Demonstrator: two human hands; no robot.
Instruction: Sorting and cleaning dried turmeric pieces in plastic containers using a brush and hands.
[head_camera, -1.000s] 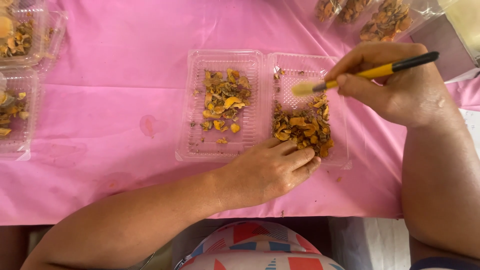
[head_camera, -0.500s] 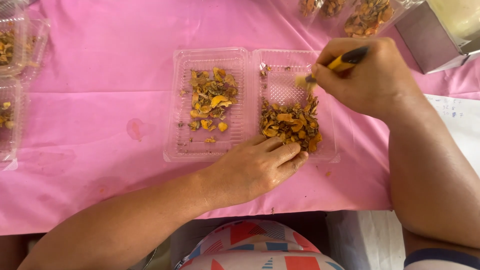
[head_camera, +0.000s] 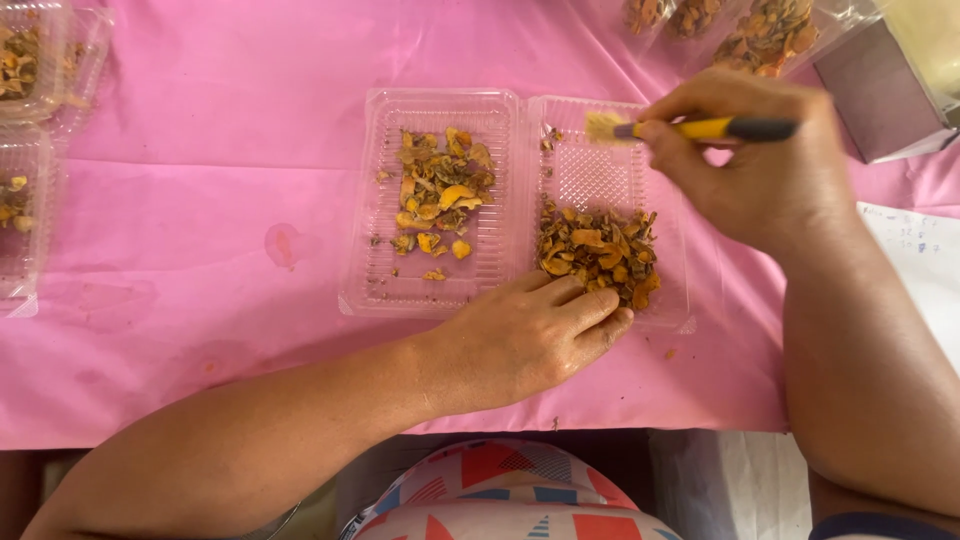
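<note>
the right hand (head_camera: 760, 165) grips a yellow-handled brush (head_camera: 690, 129), its long axis running left-right, bristles at the far end of the open clear clamshell tray (head_camera: 520, 110). dried orange flakes (head_camera: 598, 250) lie nearer, just beyond the flat, empty left hand (head_camera: 530, 335) pinning the tray's near rim.
</note>
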